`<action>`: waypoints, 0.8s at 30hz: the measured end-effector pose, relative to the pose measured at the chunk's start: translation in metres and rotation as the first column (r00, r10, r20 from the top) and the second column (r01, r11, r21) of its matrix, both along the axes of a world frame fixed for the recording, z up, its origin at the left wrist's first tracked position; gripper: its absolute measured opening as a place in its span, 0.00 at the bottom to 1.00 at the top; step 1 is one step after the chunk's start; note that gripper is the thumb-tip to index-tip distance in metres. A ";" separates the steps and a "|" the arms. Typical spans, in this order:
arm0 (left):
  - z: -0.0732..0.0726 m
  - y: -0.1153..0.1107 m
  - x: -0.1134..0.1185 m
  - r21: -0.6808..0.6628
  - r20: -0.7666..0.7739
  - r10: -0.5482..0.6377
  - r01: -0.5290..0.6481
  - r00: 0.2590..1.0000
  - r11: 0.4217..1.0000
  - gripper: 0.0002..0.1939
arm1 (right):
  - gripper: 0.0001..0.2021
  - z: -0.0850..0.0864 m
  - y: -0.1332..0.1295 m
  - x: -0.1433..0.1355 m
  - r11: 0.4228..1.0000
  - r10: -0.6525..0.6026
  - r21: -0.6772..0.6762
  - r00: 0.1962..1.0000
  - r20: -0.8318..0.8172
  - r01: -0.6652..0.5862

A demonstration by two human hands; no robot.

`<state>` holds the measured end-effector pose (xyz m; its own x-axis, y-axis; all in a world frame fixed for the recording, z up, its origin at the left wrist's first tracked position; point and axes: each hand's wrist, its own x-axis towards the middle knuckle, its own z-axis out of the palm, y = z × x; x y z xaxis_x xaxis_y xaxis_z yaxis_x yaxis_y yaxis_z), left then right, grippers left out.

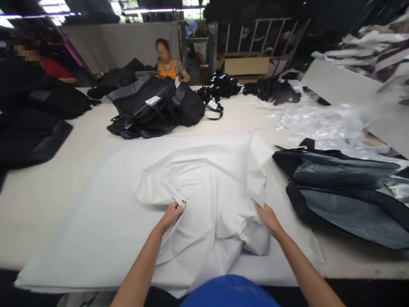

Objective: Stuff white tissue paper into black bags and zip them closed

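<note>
- Your left hand (172, 214) and right hand (268, 216), two grips, clench one crumpled white sheet (204, 200) on the worktop (35, 204).
- Right of the sheet: one open black bag (354, 211).
- Beyond the sheet: two people (168, 69).

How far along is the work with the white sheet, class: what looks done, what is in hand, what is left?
Done: the white underlayer lies spread on the table. In hand: the left hand and right hand pinch the crumpled white sheet. Left, apparently: its folds and bunched edges, not yet smoothed.
</note>
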<state>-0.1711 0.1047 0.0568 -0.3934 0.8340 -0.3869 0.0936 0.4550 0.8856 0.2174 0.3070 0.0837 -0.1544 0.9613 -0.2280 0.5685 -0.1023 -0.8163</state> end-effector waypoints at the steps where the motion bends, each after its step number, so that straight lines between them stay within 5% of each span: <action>1: 0.004 0.013 0.019 0.022 0.062 -0.009 0.007 0.998 1.000 0.22 | 0.25 -0.011 -0.008 -0.019 0.991 0.006 -0.133 0.981 -0.195 -0.032; 5: 0.019 0.056 0.084 0.063 0.199 -0.132 0.122 0.971 0.990 0.25 | 0.32 -0.035 -0.053 -0.084 0.830 0.047 -0.427 0.807 -0.589 -0.359; 9: 0.018 0.087 0.121 0.053 0.046 -0.137 0.135 0.989 0.989 0.31 | 0.26 -0.033 -0.084 -0.111 0.720 0.165 -0.406 0.707 -0.688 -0.563; 13: 0.011 0.105 0.137 -0.088 -0.262 -0.099 0.078 0.960 0.993 0.34 | 0.25 -0.012 -0.075 -0.099 0.618 0.292 -0.423 0.693 -0.659 -0.662; 16: 0.013 0.106 0.143 -0.111 -0.341 -0.103 0.069 0.934 0.991 0.33 | 0.25 0.004 -0.058 -0.062 0.579 0.469 -0.342 0.646 -0.602 -0.740; 19: 0.025 0.096 0.148 -0.099 -0.418 -0.069 0.030 0.906 0.995 0.33 | 0.27 0.008 -0.043 -0.004 0.670 0.486 -0.292 0.700 -0.523 -0.683; 22: 0.053 0.087 0.157 -0.095 -0.513 -0.018 -0.035 0.858 0.995 0.33 | 0.32 0.005 -0.032 0.057 0.855 0.329 -0.344 0.918 -0.221 -0.389; 24: 0.077 0.088 0.172 -0.070 -0.550 -0.014 -0.030 0.835 0.997 0.34 | 0.34 0.009 -0.028 0.088 0.912 0.223 -0.322 0.966 -0.129 -0.253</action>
